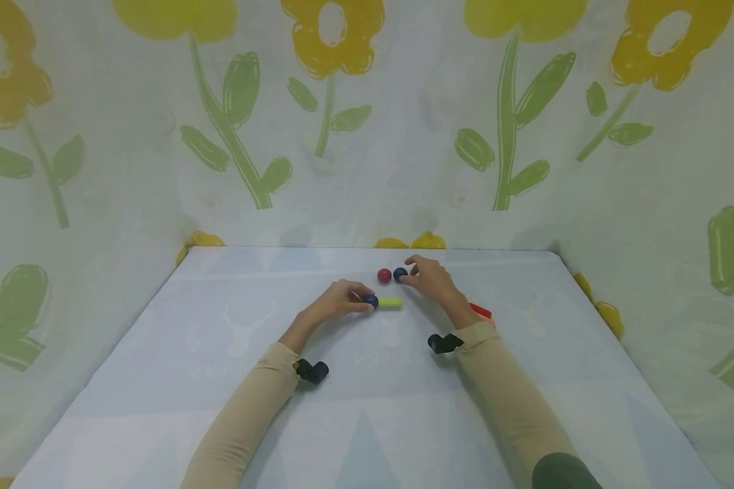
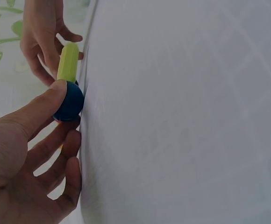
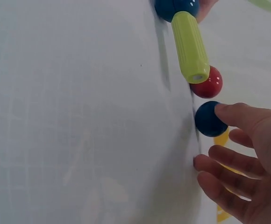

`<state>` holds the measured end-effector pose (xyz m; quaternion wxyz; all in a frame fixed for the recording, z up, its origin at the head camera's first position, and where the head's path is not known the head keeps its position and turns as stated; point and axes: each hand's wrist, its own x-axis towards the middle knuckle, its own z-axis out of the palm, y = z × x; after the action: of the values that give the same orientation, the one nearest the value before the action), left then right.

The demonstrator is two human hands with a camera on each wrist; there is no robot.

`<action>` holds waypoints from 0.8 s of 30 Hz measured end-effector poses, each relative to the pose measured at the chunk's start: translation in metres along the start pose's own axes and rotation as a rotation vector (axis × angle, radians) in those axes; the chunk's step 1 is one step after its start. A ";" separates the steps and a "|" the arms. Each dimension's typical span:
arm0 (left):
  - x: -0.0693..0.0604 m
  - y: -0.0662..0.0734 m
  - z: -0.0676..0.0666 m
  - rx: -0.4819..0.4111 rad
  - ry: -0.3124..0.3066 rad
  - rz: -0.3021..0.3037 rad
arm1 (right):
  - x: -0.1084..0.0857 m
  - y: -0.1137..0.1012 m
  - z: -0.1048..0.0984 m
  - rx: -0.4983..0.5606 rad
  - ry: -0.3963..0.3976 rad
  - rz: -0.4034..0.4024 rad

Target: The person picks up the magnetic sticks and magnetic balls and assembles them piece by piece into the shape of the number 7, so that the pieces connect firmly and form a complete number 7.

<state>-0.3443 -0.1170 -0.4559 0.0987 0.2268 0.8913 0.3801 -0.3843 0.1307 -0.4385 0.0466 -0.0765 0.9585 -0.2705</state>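
On the surface, pinching with the left hand, loosely spread with the right hand; holding a lime rod by its blue end ball, perhaps thumbing a second blue ball beside a red ball. Could start one rolling by careless nudging.

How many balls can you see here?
3: a blue ball pinched by the left hand, a red ball on the table, and another blue ball beside it, by the right hand. Any behind the hands would be hidden.
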 end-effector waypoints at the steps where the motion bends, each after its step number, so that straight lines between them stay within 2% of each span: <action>1: 0.000 0.000 0.000 0.000 0.000 -0.001 | 0.001 -0.001 0.000 -0.004 -0.005 -0.003; 9: 0.002 -0.001 0.001 0.004 0.003 -0.015 | 0.002 -0.009 0.002 -0.065 -0.033 -0.057; 19: 0.004 -0.003 0.001 0.010 0.001 0.013 | 0.003 -0.012 0.006 -0.076 -0.031 -0.052; 24: 0.003 -0.004 0.001 0.007 0.004 0.006 | 0.003 -0.010 0.006 -0.068 -0.029 -0.054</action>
<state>-0.3479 -0.1169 -0.4595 0.0950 0.2292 0.8921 0.3777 -0.3855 0.1185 -0.4387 0.0507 -0.1077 0.9639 -0.2380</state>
